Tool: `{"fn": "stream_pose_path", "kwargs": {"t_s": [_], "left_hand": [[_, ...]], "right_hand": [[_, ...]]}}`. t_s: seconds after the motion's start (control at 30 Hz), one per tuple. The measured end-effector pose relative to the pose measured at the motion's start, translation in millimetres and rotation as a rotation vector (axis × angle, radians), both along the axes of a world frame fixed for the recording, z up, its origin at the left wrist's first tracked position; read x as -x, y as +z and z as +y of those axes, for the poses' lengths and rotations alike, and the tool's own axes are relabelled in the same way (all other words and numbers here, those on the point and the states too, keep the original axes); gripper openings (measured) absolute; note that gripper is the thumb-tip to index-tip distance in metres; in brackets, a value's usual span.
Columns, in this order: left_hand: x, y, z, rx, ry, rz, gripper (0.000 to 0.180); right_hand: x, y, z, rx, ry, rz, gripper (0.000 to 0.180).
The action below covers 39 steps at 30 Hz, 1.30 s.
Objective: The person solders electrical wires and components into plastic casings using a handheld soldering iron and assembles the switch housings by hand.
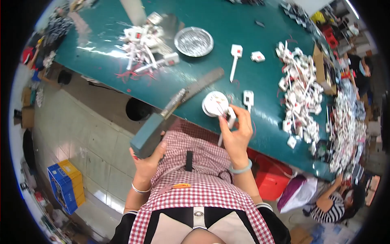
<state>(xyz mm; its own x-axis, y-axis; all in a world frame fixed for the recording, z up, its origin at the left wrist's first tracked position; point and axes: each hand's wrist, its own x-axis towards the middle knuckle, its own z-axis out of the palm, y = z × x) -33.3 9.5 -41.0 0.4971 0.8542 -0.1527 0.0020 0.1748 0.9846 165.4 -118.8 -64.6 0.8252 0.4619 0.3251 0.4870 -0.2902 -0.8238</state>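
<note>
My left hand (pixel 149 160) is wrapped around a dark teal block-shaped tool (pixel 147 135), held just off the table's front edge. A metal shaft (pixel 175 102) runs up from the block to a grey-brown bar (pixel 204 83) over the table; I cannot tell whether they are joined. My right hand (pixel 239 132) pinches a white plastic part (pixel 231 116) with a thin stem pointing down. Right beside those fingers stands a round white tub (pixel 215 103) with small thin pieces on top. Another white stemmed part (pixel 248 97) lies just beyond my right hand.
A shiny metal bowl (pixel 193 41) stands farther back on the green table (pixel 239 24). White parts with red wires form a pile (pixel 146 40) at left and a larger heap (pixel 300 93) at right. Beneath the table is a red bin (pixel 274 179). Other people (pixel 335 201) sit at right.
</note>
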Motion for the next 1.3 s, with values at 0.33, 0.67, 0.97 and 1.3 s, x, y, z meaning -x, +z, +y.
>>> {"fn": "stream_pose_path", "kwargs": {"t_s": [0.33, 0.67, 0.97, 1.3], "left_hand": [[35.5, -7.5, 26.1, 0.002, 0.216, -0.115, 0.033], [37.7, 1.5, 45.8, -0.12, 0.361, -0.199, 0.03], [50.7, -37.2, 49.8, -0.115, 0.312, -0.185, 0.037], [6.9, -30.0, 34.5, -0.11, 0.148, -0.162, 0.039]], "right_hand": [[-27.9, 72.2, 25.5, -0.294, 0.183, 0.448, 0.031], [-78.0, 76.0, 226.3, -0.442, 0.397, 0.283, 0.05], [-76.1, 14.2, 116.9, -0.202, 0.114, -0.022, 0.039], [-104.1, -45.4, -53.2, 0.132, -0.272, 0.127, 0.047]]}}
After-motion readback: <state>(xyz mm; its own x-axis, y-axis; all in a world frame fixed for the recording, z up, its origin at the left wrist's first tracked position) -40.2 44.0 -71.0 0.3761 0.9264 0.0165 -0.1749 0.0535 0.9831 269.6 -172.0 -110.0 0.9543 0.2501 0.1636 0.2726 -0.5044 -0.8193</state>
